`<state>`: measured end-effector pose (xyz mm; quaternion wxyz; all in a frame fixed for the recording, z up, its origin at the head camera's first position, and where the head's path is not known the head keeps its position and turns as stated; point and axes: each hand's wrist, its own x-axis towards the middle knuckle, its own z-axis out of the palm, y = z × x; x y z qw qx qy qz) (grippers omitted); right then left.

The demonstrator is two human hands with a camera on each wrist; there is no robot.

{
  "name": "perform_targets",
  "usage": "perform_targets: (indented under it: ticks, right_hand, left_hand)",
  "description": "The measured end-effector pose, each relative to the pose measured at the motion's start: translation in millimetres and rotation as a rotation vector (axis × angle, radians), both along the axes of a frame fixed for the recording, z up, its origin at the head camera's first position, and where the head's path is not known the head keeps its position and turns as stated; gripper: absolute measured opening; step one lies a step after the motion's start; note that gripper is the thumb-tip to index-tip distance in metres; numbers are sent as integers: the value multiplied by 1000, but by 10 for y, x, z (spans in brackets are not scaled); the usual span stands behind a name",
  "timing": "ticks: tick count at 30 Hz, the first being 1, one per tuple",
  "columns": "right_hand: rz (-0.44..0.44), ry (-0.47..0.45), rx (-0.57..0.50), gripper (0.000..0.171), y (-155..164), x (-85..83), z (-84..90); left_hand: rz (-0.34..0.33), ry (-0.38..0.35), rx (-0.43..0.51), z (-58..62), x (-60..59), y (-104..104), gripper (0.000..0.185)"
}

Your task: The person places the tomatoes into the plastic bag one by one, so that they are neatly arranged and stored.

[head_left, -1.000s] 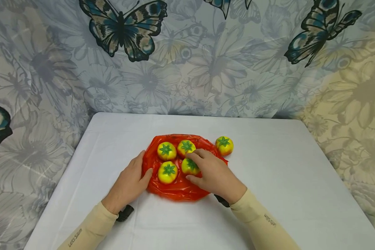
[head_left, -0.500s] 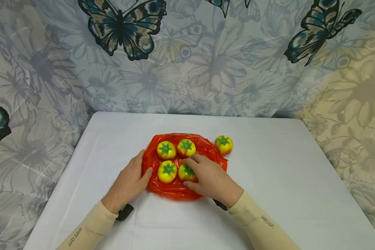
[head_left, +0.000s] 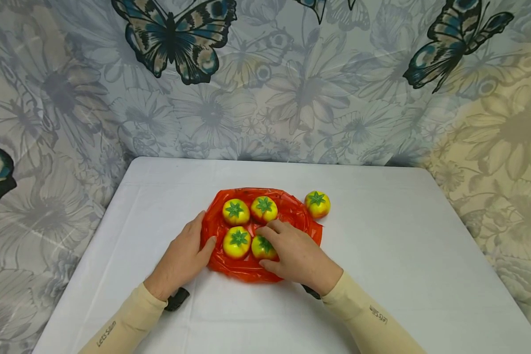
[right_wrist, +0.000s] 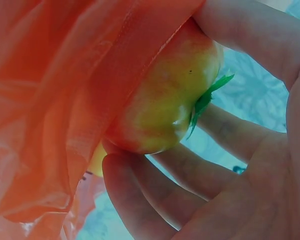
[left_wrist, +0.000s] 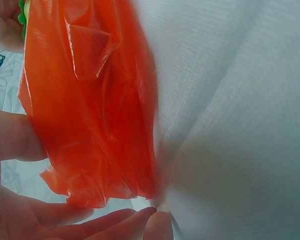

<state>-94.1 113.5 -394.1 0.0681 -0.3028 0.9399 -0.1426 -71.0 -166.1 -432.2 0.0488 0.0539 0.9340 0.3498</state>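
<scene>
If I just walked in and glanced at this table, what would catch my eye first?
Most likely the bright red plastic bag spread at the middle of the white table, with four yellow tomatoes on it. The right hand grips the near-right tomato, while the left hand rests on the bag's left edge. A fifth tomato sits alone on the cloth just off the bag's far right corner, and big butterflies pattern the backdrop behind.

The right hand (head_left: 298, 255) covers much of the near-right yellow-and-red toy tomato (head_left: 262, 247); the crinkled orange plastic bag (left_wrist: 89, 110) runs off the left wrist view's top edge.
</scene>
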Motion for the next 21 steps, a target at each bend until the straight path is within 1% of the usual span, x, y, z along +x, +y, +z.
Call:
perform_targets:
  ticks: [21]
  right_hand:
    - [14, -19, 2, 60, -20, 0, -73]
  left_hand:
    - [-1, 4, -1, 0, 0, 4, 81]
